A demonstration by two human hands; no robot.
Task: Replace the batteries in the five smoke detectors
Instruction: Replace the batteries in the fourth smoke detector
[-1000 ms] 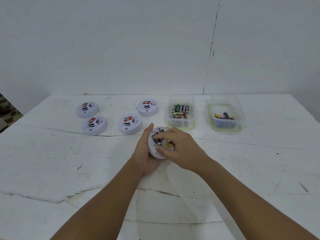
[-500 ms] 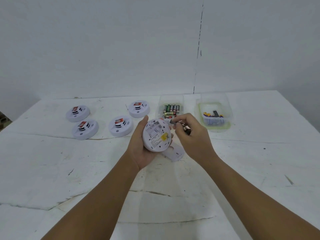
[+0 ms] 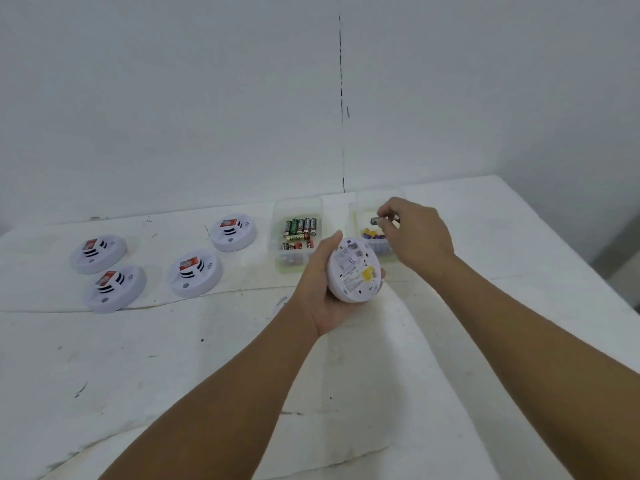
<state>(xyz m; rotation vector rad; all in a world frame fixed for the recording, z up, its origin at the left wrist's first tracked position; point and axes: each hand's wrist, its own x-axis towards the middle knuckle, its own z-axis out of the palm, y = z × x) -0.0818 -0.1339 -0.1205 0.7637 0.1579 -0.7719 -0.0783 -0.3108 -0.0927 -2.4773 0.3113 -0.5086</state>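
Observation:
My left hand (image 3: 318,289) holds a white round smoke detector (image 3: 353,270) above the table, its labelled back turned towards me. My right hand (image 3: 415,233) pinches a dark battery (image 3: 377,221) by its fingertips, held over the right clear plastic box (image 3: 360,209), which holds a few loose batteries. The left clear box (image 3: 298,206) holds a row of green and dark batteries plus several smaller ones. Several more smoke detectors lie face up on the table: one (image 3: 233,232) by the left box, one (image 3: 194,273) in front of it, and two (image 3: 98,252) (image 3: 114,289) at the far left.
The white table (image 3: 173,358) has cracks and scuffs and ends at a plain white wall behind the boxes. Its right edge (image 3: 568,251) falls away beside my right arm.
My right hand pulled a battery out of the detector and carried it right and away, over the right box. The left hand kept the detector and lifted it slightly. The view shifted right.

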